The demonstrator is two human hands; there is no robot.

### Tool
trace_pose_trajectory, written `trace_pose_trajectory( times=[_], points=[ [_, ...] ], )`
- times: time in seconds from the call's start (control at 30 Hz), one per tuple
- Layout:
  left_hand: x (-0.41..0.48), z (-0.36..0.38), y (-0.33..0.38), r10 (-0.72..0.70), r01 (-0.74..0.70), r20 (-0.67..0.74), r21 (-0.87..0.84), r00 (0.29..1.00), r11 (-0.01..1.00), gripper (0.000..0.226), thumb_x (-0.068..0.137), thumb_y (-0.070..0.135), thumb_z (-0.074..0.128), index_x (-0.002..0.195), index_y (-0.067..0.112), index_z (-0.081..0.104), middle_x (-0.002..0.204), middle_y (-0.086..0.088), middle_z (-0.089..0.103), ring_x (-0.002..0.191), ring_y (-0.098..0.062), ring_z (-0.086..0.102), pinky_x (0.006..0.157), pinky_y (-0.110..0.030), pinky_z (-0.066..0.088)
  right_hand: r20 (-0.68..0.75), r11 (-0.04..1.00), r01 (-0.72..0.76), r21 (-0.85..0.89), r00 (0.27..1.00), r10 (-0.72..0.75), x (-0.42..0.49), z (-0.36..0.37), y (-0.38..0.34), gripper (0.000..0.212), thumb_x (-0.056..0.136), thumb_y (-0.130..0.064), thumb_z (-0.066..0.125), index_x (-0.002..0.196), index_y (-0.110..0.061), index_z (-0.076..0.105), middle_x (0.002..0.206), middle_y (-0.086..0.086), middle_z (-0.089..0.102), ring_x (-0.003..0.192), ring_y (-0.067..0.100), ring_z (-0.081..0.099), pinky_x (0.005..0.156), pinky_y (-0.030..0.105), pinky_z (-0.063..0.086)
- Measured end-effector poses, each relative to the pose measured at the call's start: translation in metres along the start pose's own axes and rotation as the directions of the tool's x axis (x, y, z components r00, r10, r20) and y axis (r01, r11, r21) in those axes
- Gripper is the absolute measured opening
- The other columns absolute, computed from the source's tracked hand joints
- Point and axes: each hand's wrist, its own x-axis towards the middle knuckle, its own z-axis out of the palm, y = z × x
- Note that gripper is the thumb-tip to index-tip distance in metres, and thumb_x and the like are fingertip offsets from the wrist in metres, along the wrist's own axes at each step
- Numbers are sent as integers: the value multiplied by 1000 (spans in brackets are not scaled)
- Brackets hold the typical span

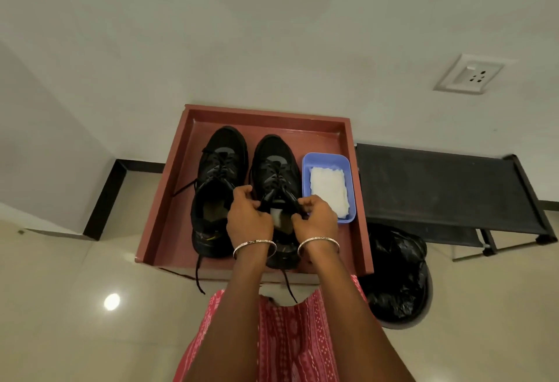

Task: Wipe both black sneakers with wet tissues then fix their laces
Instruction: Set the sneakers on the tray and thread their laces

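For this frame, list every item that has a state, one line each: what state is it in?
Left sneaker: on tray, laces loose, one end hanging over the edge.
Right sneaker: on tray, laces being handled.
Left hand: pinching a lace.
Right hand: pinching a lace.
Blue tub: open, holding white tissues.
Tray: holding everything.

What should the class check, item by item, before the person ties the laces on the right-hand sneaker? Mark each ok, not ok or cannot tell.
1. Left hand pinches a lace: ok.
2. Right hand pinches the other lace: ok.
3. Right-hand sneaker sits flat in the red tray: ok.
4. Left-hand sneaker laces tidy: not ok, ends trail over the tray edge.
5. Sneakers wiped clean: cannot tell.
6. Tissues in the blue tub: ok.
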Motion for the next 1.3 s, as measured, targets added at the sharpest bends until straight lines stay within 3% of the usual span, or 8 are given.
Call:
trace_pose_trajectory(
  times=[0.13, 0.23, 0.37, 0.53, 0.67, 0.9, 1.1, 1.3],
  points=[
    [1, -2, 3, 40, -39, -50, 24, 998, 999, 39, 87, -3, 53, 123, 11, 56, 102, -4, 67, 99, -19, 61, 75, -25, 40, 12, 999, -3, 40, 1000, 3, 3, -11, 3, 34, 81, -14, 79, 112, -13, 67, 101, 3, 70, 93, 19, 67, 88, 35, 56],
    [11, 0, 6, 147, -146, -96, 18, 984, 989, 30, 89, -1, 53, 114, 11, 63, 108, -5, 66, 100, -19, 62, 79, -22, 41, -112, 970, 221, 105, 971, -209, 13, -12, -12, 24, 88, -9, 71, 111, -16, 69, 105, -2, 70, 94, 13, 65, 87, 29, 56],
    [27, 5, 9, 215, -215, -18, 25, 976, 976, 21, 98, 8, 49, 110, 12, 65, 97, -5, 71, 90, -20, 67, 76, -29, 51, 58, 884, 464, -63, 886, -461, 32, 3, -27, 33, 97, -1, 52, 113, -21, 73, 113, -3, 73, 107, 17, 65, 95, 29, 52],
    [37, 8, 11, 245, -249, 45, 178, 968, 952, 20, 101, 15, 45, 103, 14, 64, 82, -6, 67, 73, -23, 62, 61, -31, 38, 49, 821, 295, -489, 949, -311, 48, 0, -17, 31, 100, -12, 50, 117, -27, 72, 115, 3, 71, 110, 31, 57, 89, 41, 48],
    [43, 7, 11, 199, -212, 85, 199, 976, 957, 17, 99, 18, 51, 98, 22, 67, 80, 0, 66, 71, -19, 60, 59, -29, 37, 28, 923, 269, -275, 962, -272, 52, -3, -11, 16, 95, -19, 65, 104, -24, 77, 101, 2, 75, 97, 25, 65, 89, 41, 54],
    [44, -1, 9, 133, -155, 151, 144, 979, 977, 11, 90, 18, 68, 96, 24, 74, 92, 6, 72, 87, -11, 66, 77, -25, 48, 67, 935, 334, -122, 942, -328, 53, 3, -16, 14, 90, -9, 71, 95, -20, 79, 92, -2, 76, 71, 0, 59, 75, 16, 47],
    [44, -3, 6, 92, -105, 166, 75, 982, 992, 12, 85, 16, 73, 96, 22, 74, 84, 11, 71, 85, -9, 68, 86, -29, 54, 126, 902, 394, -179, 918, -376, 58, 5, -20, 12, 92, -8, 69, 90, -19, 72, 87, 0, 72, 78, 16, 64, 74, 27, 53],
    [47, -3, 5, 62, -70, 181, 41, 981, 997, 13, 84, 16, 75, 95, 22, 74, 83, 11, 70, 84, -7, 68, 85, -25, 53, 220, 845, 478, -239, 874, -432, 59, 13, -11, 22, 97, -2, 47, 92, -23, 51, 94, 7, 55, 85, 28, 50, 75, 45, 48]
  ],
)
